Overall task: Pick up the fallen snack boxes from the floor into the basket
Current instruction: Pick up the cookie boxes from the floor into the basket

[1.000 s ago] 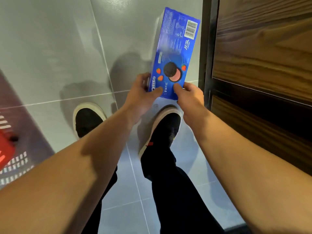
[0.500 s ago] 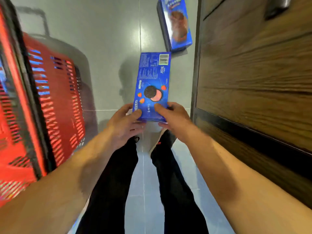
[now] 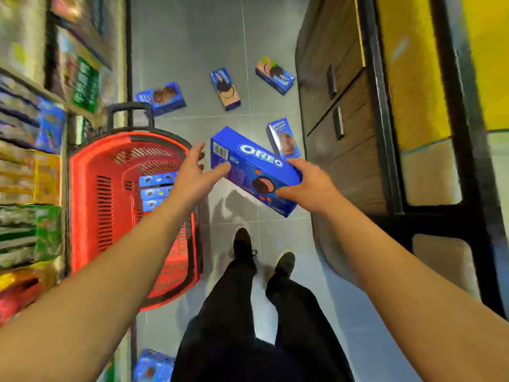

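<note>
Fingers: right hand (image 3: 308, 186) is closed around the near end of the Oreo box (image 3: 254, 168), with the thumb on the printed face; left hand (image 3: 192, 175) is spread wide, and only its thumb tip touches the far end of the box, near the barcode.
Held box: one blue Oreo box with a pink-cream cookie picture, held in the air, tilted, just to the right of the basket and above the floor.
Basket: one red plastic shopping basket (image 3: 102, 194) with a black handle, standing on the floor at the left of the person; three blue boxes (image 3: 155, 191) lie stacked inside it.
Boxes on floor: four snack boxes lie ahead, well apart from each other: one blue box (image 3: 162, 98) just behind the basket handle, one blue and pink box (image 3: 225, 89) in the middle, one box (image 3: 275, 75) with a pink and green end near the cabinet, and one blue box (image 3: 283, 139) beside the cabinet, just behind the held box. One more blue box (image 3: 153, 365) is at the bottom edge, near the person's leg.
Floor: grey glossy tiles (image 3: 187, 37) with thin joints.
Room: narrow shop aisle; blurred shelves with coloured packages (image 3: 30, 166) at the left, a dark wooden cabinet (image 3: 347, 111) with drawers at the right.
Person: two black shoes and black trousers are seen below the arms.
</note>
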Available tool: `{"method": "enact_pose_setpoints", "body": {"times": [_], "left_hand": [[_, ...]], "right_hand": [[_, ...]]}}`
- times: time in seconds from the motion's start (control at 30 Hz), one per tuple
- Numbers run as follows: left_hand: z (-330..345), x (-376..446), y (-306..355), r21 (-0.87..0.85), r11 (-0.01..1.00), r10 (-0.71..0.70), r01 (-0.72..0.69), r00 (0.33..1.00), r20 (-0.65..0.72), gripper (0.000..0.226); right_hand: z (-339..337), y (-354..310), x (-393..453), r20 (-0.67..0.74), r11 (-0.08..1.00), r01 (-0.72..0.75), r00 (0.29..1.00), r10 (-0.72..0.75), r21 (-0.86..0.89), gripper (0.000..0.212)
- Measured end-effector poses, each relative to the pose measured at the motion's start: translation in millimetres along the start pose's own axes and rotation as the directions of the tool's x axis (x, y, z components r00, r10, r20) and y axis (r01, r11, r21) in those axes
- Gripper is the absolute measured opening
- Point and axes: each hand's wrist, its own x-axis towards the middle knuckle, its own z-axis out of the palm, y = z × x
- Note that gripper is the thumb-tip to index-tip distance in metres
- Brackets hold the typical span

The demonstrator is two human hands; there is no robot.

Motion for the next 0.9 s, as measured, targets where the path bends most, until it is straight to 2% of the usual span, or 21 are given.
{"method": "enact_pose_setpoints", "body": {"times": [0.13,0.27,0.37,0.43,0.5,0.57,0.73,0.9], "left_hand": [[-29,-63,28,-0.051,0.986,0.157,-0.157,0.988,-0.010,0.077],[-45,-127,29,-0.010,0.964,0.264,-0.264,0.964,-0.026,0.083],[-47,-173,18,-0.052,0.953,0.298,-0.299,0.954,-0.027,0.074],[-42,-206,6,-0.068,0.945,0.314,-0.319,0.947,-0.072,0.062],[-38,-240,-8,-0.142,0.938,0.300,-0.317,0.945,-0.129,0.053],[-37,-267,-21,-0.187,0.930,0.286,-0.318,0.941,-0.179,0.049],[-43,-330,-53,-0.315,0.905,0.207,-0.288,0.942,-0.265,0.043],[-62,-365,-76,-0.342,0.894,0.163,-0.291,0.920,-0.358,0.044]], "right_hand": [[-24,-30,-56,0.057,0.996,0.091,0.994,-0.091,0.003,0.071],[-37,-39,-109,0.149,0.984,0.177,0.972,-0.180,0.033,0.067],[-36,-30,-143,0.168,0.971,0.222,0.958,-0.234,0.087,0.059],[-31,-15,-167,0.111,0.953,0.237,0.959,-0.261,0.191,0.057],[-23,-1,-197,0.010,0.898,0.249,0.963,-0.271,0.364,0.061],[-12,8,-218,-0.085,0.841,0.282,0.958,-0.274,0.462,0.066],[25,1,-261,-0.171,0.765,0.347,0.937,-0.304,0.543,0.062],[63,-24,-286,-0.173,0.789,0.382,0.924,-0.341,0.481,0.062]]}}
